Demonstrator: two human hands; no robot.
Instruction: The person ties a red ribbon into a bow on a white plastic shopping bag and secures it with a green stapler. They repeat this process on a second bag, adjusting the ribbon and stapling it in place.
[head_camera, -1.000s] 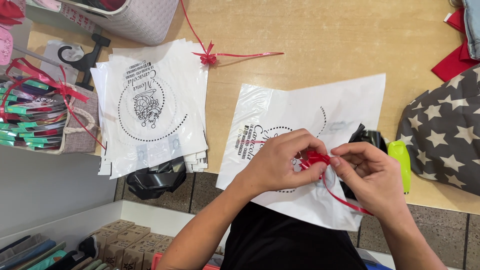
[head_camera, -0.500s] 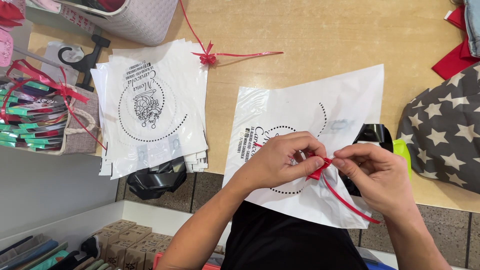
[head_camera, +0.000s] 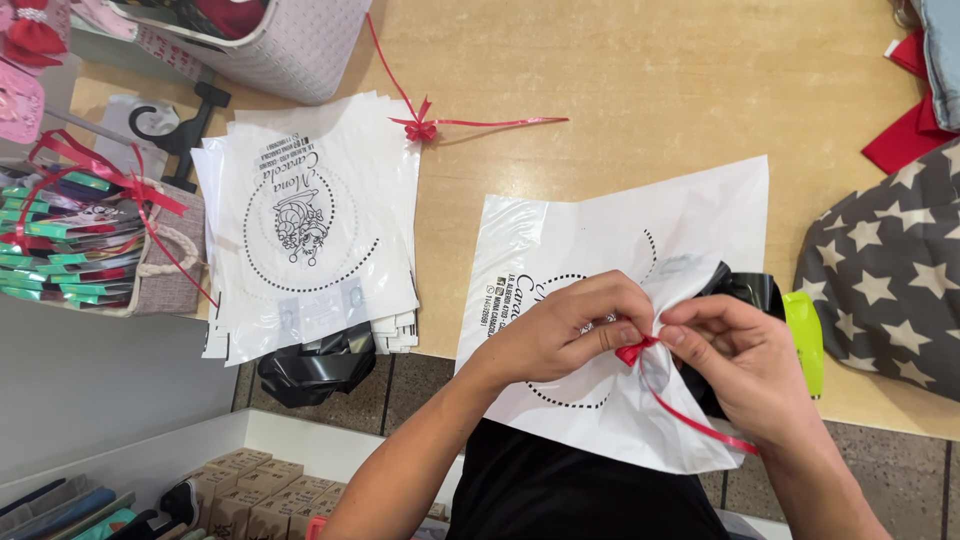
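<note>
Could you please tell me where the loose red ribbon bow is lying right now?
In the head view, the loose red ribbon bow lies on the wooden table, upper centre, just beyond the stack of white printed bags and right of the grey basket.

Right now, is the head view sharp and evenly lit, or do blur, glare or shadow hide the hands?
Head view: sharp, even light, no blur on the left hand or right hand; mild sheen on the white printed plastic bag; soft shadows on the light wooden table; the thin red ribbon reads clearly.

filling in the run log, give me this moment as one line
left hand: pinching red ribbon | right hand: pinching ribbon | under hands: white printed bag | surface: wooden table
</note>
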